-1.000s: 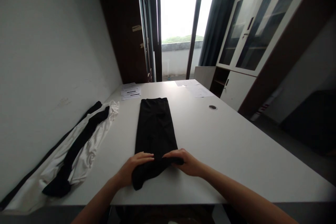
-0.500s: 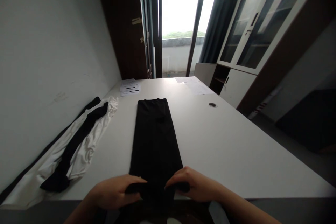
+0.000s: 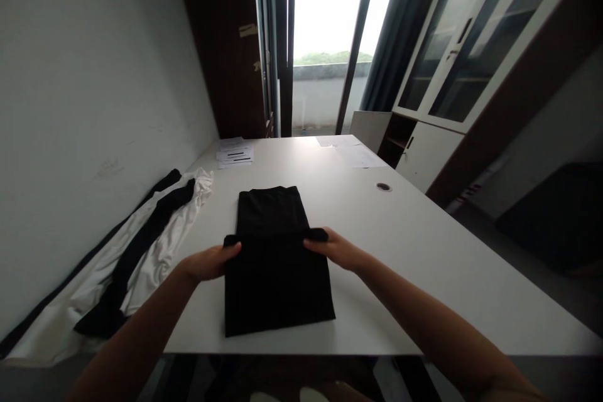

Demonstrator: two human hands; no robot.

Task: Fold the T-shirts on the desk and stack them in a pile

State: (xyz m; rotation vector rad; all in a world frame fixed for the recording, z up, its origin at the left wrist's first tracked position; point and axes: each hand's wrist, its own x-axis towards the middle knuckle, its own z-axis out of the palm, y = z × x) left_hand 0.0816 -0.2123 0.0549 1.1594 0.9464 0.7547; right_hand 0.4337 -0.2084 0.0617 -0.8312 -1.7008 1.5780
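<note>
A pair of black trousers (image 3: pixel 277 289), as far as its shape shows, lies folded lengthwise on the white table, waistband at the far end. The near part is doubled back over the rest, leaving a straight fold close to the front edge. My left hand (image 3: pixel 211 262) pinches the left corner of the turned-over end, thumb on top. At the right corner, my right hand (image 3: pixel 340 249) grips the same end, its fingers partly hidden by the cloth. Both hands hold this edge slightly raised, around the middle of the trousers.
Black and white clothes (image 3: pixel 155 264) lie in a long heap on the left, against the wall. Papers (image 3: pixel 235 154) rest at the far left of the table (image 3: pixel 405 276), with more sheets (image 3: pixel 355 152) at the far right. A round cable hole (image 3: pixel 383 187) sits on the right.
Both hands have moved forward from the table's front edge, carrying the near end of the trousers up and over. The cloth is now folded back on itself, and the waistband lies slightly nearer.
</note>
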